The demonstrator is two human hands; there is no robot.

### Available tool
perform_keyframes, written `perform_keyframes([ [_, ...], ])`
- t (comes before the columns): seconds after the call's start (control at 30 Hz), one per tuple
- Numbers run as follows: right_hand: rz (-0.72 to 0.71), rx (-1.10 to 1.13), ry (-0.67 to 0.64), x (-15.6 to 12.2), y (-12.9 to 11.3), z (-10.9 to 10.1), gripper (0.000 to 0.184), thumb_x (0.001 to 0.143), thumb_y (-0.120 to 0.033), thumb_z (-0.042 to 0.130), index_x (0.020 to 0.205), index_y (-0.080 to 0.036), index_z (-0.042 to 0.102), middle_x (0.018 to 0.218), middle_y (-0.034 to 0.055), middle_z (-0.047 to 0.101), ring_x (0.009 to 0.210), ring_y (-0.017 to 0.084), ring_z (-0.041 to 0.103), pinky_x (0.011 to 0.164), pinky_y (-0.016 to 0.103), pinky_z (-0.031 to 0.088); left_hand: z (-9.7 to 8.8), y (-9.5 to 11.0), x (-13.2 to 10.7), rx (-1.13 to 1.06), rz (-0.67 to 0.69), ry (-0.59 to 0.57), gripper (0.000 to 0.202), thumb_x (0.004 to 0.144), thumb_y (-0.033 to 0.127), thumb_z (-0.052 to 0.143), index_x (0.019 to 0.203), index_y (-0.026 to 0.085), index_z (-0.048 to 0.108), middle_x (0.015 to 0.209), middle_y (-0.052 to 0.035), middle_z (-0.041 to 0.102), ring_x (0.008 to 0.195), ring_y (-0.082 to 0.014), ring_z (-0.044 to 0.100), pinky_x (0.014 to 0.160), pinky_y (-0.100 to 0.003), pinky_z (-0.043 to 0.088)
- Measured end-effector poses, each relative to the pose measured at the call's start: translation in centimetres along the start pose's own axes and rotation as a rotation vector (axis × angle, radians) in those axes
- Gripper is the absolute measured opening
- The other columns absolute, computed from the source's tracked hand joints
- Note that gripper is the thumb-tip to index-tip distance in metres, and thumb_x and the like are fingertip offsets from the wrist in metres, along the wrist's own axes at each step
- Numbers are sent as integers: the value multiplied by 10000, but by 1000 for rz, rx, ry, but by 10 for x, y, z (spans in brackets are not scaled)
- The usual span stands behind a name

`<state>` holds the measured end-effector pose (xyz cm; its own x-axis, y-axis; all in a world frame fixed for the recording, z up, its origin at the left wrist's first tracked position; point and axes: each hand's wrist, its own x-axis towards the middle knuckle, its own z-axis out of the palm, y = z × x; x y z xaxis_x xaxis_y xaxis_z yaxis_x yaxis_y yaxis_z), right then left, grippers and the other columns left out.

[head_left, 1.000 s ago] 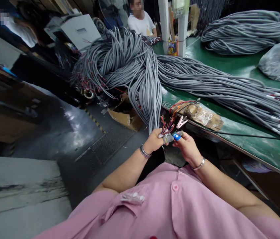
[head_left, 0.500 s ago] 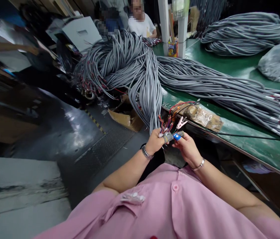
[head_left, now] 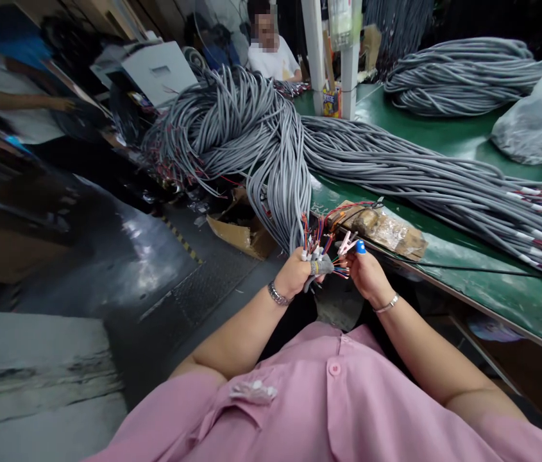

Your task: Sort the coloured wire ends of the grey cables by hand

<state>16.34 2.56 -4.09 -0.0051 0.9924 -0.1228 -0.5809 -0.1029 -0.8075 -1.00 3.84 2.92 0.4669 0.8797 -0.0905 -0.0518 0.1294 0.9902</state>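
Grey cables (head_left: 283, 186), with coloured wires (head_left: 305, 232) bared at their ends, are bunched in front of the pink shirt (head_left: 294, 391), just off the near edge of the green bench (head_left: 501, 292), their lengths sagging from a heap at the bench's end. The bunch is held near its tips by the left hand (head_left: 294, 273), its fingers closed round it and a grey-covered thumb laid across. Just beside it the right hand (head_left: 367, 273) is held loosely curled, its blue-capped thumb raised; whether a wire is pinched there cannot be told. Should the left grip be slackened, ends might be dragged out by the hanging weight; where wires are crowded and fanned toward the right fingers, the wrong one could be caught or a strand bent. Snagging could also be caused by the pink clip (head_left: 346, 245), seen right against the right fingertips. Rightward, movement is hemmed in by the bench edge, the taped block (head_left: 390, 231) and the black cord (head_left: 473, 267). Freer room is left over the floor (head_left: 145, 244) beside the left forearm, though a cardboard box (head_left: 235, 234) is seen near the sagging cables.
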Motion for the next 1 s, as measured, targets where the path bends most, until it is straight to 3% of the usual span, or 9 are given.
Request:
perform_keyframes([
  [0.13, -136, -31, 24, 6, -3, 8, 418, 829, -599, 587, 793, -195, 686, 725, 17, 677, 602, 117, 562, 591, 248, 470, 5, 0, 7, -24, 11, -12, 294, 666, 325, 746, 546, 116, 579, 450, 7, 533, 404, -72, 447, 441, -212, 323],
  [0.37, 112, 356, -70, 14, -7, 20, 397, 704, -576, 739, 801, -198, 666, 735, -1, 693, 563, 130, 585, 549, 274, 501, 4, -7, 11, -30, 7, 9, 286, 666, 310, 735, 543, 122, 559, 448, 16, 516, 401, -71, 434, 443, -215, 315],
  [0.63, 127, 418, -18, 18, -2, 18, 312, 743, -492, 747, 844, -208, 666, 731, -14, 701, 602, 136, 617, 618, 281, 527, 2, -10, 9, 35, -47, 26, 295, 649, 301, 746, 510, 115, 565, 441, 8, 531, 395, -65, 435, 437, -207, 322],
  [1.0, 198, 345, -115, 7, -9, 18, 551, 741, -749, 557, 852, -217, 648, 850, 34, 715, 642, 155, 624, 615, 310, 533, 2, -3, -2, 74, -6, 48, 331, 652, 359, 770, 531, 122, 573, 451, 5, 543, 411, -71, 451, 441, -206, 344],
])
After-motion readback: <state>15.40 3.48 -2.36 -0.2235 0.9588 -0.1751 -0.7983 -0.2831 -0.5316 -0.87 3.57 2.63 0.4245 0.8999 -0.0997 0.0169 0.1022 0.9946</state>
